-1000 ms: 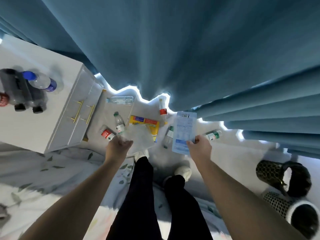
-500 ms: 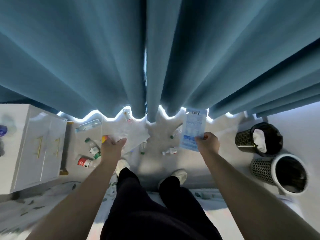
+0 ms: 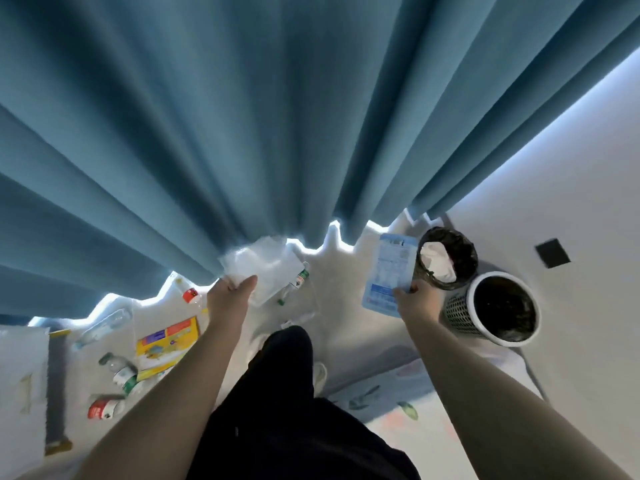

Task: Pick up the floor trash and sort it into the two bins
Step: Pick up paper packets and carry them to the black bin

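My left hand (image 3: pixel 231 296) grips a clear, whitish plastic wrapper (image 3: pixel 264 268) held out over the floor. My right hand (image 3: pixel 415 301) pinches the lower edge of a blue-and-white printed pouch (image 3: pixel 389 275), just left of the two bins. The farther black mesh bin (image 3: pixel 460 251) has white crumpled trash inside. The nearer bin (image 3: pixel 481 327) has a white rim and looks dark within. On the floor lie a yellow packet (image 3: pixel 166 342), several plastic bottles (image 3: pixel 119 374) and a red-labelled bottle (image 3: pixel 100 408).
A heavy blue curtain (image 3: pixel 277 116) hangs ahead down to the floor. A white cabinet (image 3: pixel 20 386) stands at the left edge. My dark trouser leg (image 3: pixel 287 393) and a white shoe (image 3: pixel 319 375) are below. A patterned rug (image 3: pixel 381 396) lies near my feet.
The view has swung to the right, so the bins now sit right beside my right hand. Both hands still hold their items and have moved rightwards with my body.
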Demonstrator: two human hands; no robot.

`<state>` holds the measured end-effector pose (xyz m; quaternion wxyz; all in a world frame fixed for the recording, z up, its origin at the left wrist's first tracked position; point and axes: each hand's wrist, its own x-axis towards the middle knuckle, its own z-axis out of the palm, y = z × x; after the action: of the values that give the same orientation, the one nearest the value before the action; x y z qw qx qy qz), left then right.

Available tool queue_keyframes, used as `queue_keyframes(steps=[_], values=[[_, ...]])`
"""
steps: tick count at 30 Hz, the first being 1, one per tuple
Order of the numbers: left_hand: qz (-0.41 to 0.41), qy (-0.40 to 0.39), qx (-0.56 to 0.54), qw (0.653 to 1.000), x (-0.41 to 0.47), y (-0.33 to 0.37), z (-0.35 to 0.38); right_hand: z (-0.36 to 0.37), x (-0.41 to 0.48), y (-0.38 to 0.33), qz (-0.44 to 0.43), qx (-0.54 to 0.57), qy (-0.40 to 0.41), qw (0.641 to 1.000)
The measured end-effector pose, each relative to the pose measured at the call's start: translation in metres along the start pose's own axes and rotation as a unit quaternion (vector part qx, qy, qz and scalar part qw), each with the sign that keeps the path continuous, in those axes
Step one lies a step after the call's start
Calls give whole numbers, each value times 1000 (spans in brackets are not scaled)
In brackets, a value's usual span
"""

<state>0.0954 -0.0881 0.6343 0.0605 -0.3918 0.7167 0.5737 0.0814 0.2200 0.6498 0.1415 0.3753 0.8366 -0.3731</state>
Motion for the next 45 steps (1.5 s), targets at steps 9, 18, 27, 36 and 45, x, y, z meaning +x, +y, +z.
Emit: queue_keyframes(steps=[9, 18, 27, 36, 45], values=[[30, -126, 81, 988, -8, 51, 149, -71, 64, 54, 103, 115, 67, 986], [29, -223, 155, 962, 14, 105, 356, -137, 213, 89, 196, 189, 111, 956], [54, -251, 295, 920, 42, 110, 560, -161, 364, 132, 265, 221, 100, 933], [16, -241, 380, 893, 136, -24, 704, -55, 536, 235, 288, 158, 11, 944], [-65, -266, 321, 907, 171, -127, 803, 11, 630, 301, 261, 77, -15, 962]])
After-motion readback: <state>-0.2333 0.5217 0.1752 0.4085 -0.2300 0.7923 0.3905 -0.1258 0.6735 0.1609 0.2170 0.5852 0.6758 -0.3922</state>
